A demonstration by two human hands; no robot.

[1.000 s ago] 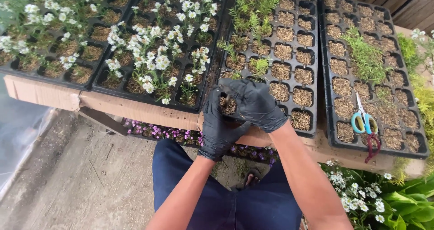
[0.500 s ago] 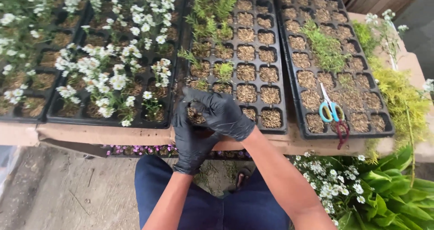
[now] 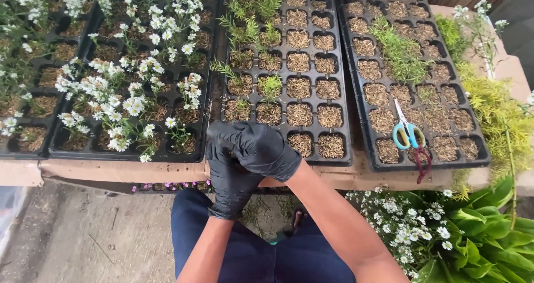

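Here, in the head view, we see our left hand (image 3: 229, 172) and right hand (image 3: 261, 148), both in black gloves, pressed together with fingers curled at the near corner of the middle tray (image 3: 347, 122). We cannot tell what they hold. Scissors (image 3: 409, 138) lie on the right tray (image 3: 484, 149).

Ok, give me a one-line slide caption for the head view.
Two black-gloved hands, left hand and right hand, meet at the near corner of a seedling tray; scissors lie on the next tray.
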